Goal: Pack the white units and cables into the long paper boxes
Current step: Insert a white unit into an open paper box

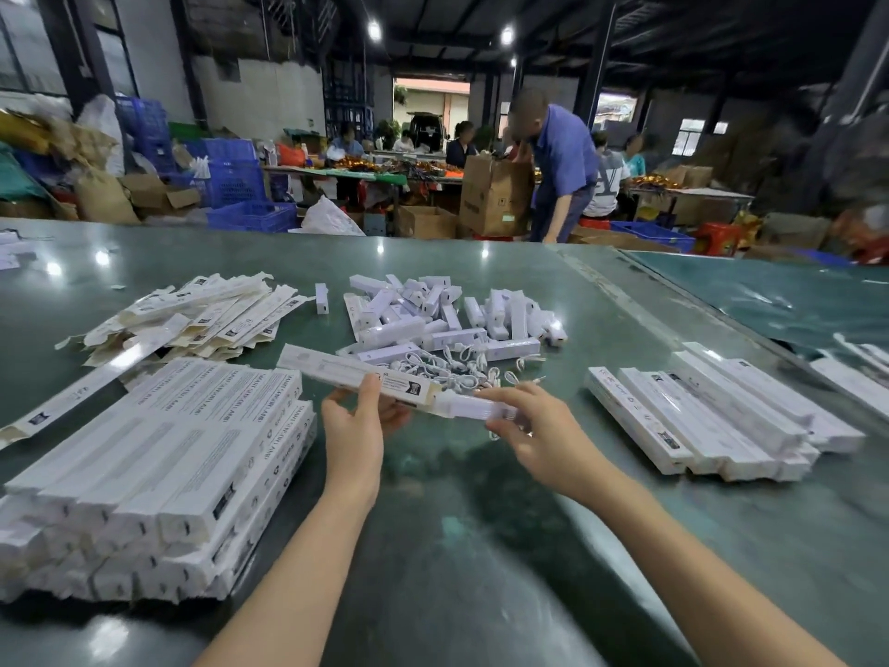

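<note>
- Underneath both hands runs the green worktable [457, 546], its glossy top carrying every pile.
- Left of the left hand [353, 426], and reaching back toward the person, sits the biggest heap: a stack of filled long boxes [158, 474] lying side by side in layers.
- Right of the right hand [534, 428] lies a smaller row of long white boxes [712, 421], also closed as far as can be seen.
- Beyond the left hand, farther out, a loose pile of flat unfolded box sleeves [202, 315] fans across the table.
- Straight ahead of both hands is the heap of white units [447, 315]; just nearer, almost touching the fingertips, is a tangle of short white cables [452, 365].
- Between the hands, lifted off the table, is one long paper box [356, 373]; the left hand grips it near its open end, thumb on top.
- Smallest, a white unit [474, 407] is pinched in the right hand's curled fingers, its tip at the box mouth.
- Judging by this, the insertion step is under way: the unit wants sliding straight along the box's axis, while the left hand keeps the mouth square. A cable probably follows, then the flap.
</note>
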A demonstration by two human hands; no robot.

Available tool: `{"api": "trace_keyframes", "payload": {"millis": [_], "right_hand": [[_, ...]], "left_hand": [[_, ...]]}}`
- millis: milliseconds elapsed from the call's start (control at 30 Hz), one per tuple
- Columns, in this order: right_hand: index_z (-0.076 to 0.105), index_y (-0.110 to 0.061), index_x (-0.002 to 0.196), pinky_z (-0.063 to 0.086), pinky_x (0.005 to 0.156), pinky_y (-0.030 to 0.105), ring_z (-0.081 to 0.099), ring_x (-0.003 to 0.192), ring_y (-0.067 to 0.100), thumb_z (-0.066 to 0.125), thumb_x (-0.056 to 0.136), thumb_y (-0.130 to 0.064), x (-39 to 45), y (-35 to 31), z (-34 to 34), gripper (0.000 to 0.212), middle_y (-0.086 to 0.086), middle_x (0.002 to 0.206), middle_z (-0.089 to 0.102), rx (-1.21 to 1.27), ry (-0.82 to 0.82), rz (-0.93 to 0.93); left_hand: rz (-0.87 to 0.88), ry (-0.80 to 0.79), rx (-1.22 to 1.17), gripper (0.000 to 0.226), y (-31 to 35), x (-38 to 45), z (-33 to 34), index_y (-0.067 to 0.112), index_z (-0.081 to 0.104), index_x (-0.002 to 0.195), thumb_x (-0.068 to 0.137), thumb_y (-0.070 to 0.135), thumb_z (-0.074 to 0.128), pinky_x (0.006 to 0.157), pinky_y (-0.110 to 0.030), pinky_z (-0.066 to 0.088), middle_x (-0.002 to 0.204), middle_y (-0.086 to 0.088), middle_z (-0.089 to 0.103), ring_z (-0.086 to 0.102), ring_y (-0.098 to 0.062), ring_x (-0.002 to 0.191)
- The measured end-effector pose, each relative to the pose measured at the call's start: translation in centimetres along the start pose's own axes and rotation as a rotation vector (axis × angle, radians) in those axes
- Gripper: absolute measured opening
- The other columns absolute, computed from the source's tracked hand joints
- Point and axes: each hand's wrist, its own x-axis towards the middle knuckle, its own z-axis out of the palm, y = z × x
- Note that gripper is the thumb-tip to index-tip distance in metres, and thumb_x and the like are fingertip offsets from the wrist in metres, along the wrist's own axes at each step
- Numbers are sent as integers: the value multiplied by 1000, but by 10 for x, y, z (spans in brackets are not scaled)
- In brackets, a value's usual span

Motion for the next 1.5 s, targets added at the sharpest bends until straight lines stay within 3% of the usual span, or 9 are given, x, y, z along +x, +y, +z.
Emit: {"api": "trace_keyframes", "payload": {"millis": [367,533,767,867,967,1067,1233,1333,1500], "right_hand": [[61,-21,127,29,76,3,41,92,13,56,96,-14,0,8,10,32,4,100,52,1,75,28],[59,-23,129,29,83,14,36,101,9,55,97,-16,-1,12,15,33,2,102,48,-46,55,33],[57,-21,132,27,75,14,43,91,15,57,96,-20,-4,8,18,36,-9,91,46,-19,66,77],[55,-20,115,32,79,19,51,99,19,64,91,-22,-4,6,18,26,-1,104,57,18,156,117],[46,-24,90,35,63,13,52,80,12,72,86,-19,-4,3,15,27,-2,89,61,88,239,134],[56,-24,84,36,62,9,49,67,-2,77,79,-15,-7,-1,10,24,-5,84,61,120,302,111],[61,-19,104,48,75,11,61,78,9,76,78,-2,-10,-13,16,35,2,99,57,361,419,65],[58,-15,94,51,74,16,65,80,12,70,81,2,-10,-20,19,25,5,92,64,554,470,81],[73,-20,94,41,88,11,55,103,3,69,87,-11,-14,-20,21,12,-2,109,58,342,437,-21]], "left_hand": [[-7,-61,-36,38,2,0,-1,-3,40,133,104,20,48,60,-25,59,88,-10,71,70,-14,67],[-9,-67,-30,38,4,-1,-1,-2,41,134,104,20,48,59,-22,58,88,-9,71,70,-11,65],[1,-131,1,39,5,-6,2,-3,40,133,103,20,47,62,-23,58,95,-14,71,72,-16,73],[-14,-146,-60,39,7,-7,2,-5,39,133,103,18,47,67,-25,60,99,-18,70,73,-18,74],[-24,-183,-117,31,7,-8,4,0,40,128,102,14,48,72,-29,61,104,-21,69,74,-19,77],[-33,-229,-105,18,6,-11,6,8,41,118,101,12,48,72,-28,61,106,-22,68,74,-18,79],[-91,-316,-161,24,6,-13,6,4,48,124,100,9,49,74,-31,60,113,-22,69,74,-27,90],[-157,-336,-267,38,8,-12,5,-4,46,135,99,9,50,75,-33,61,109,-19,71,73,-29,92],[-209,-369,-318,41,11,-12,5,-8,46,136,99,10,50,72,-31,60,104,-20,73,73,-28,91]]}}
